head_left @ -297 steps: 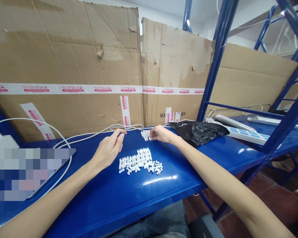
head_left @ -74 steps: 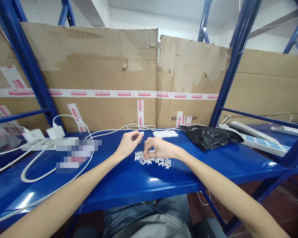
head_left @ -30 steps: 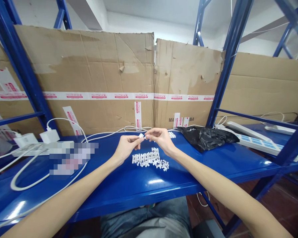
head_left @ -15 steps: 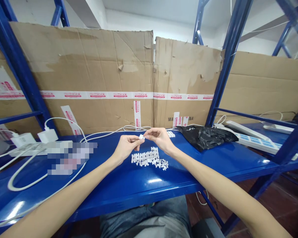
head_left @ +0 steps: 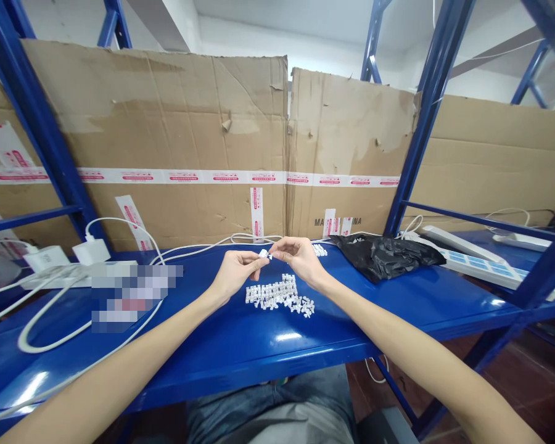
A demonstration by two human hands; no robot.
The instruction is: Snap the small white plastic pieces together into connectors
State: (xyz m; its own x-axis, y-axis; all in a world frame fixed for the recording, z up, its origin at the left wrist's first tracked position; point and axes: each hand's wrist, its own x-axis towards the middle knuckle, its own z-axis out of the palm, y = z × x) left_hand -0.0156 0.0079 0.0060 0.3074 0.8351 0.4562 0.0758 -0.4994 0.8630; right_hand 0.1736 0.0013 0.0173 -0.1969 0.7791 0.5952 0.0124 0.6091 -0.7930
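My left hand (head_left: 235, 271) is closed, pinching a small white plastic block (head_left: 263, 253) between thumb and fingers. Close on its right, my right hand (head_left: 295, 258) is closed in a pinch on a tiny white plastic piece (head_left: 271, 256). Whether the two pieces touch is too small to tell. Below the hands, rows of white plastic blocks (head_left: 268, 290) lie side by side on the blue table (head_left: 203, 364). Tiny loose white pieces (head_left: 302, 306) are heaped in front of them. More white blocks (head_left: 319, 250) show behind my right wrist.
A black plastic bag (head_left: 382, 256) lies to the right, beside a long white strip with blue squares (head_left: 485, 269). On the left stand a power strip with white chargers (head_left: 91, 251) and looping cables (head_left: 41, 351). Cardboard sheets (head_left: 180, 123) wall off the back between blue posts.
A small gap now seems to show between the white block and the tiny piece in my right fingers. Both hands stay almost in place; the view shifts very slightly.
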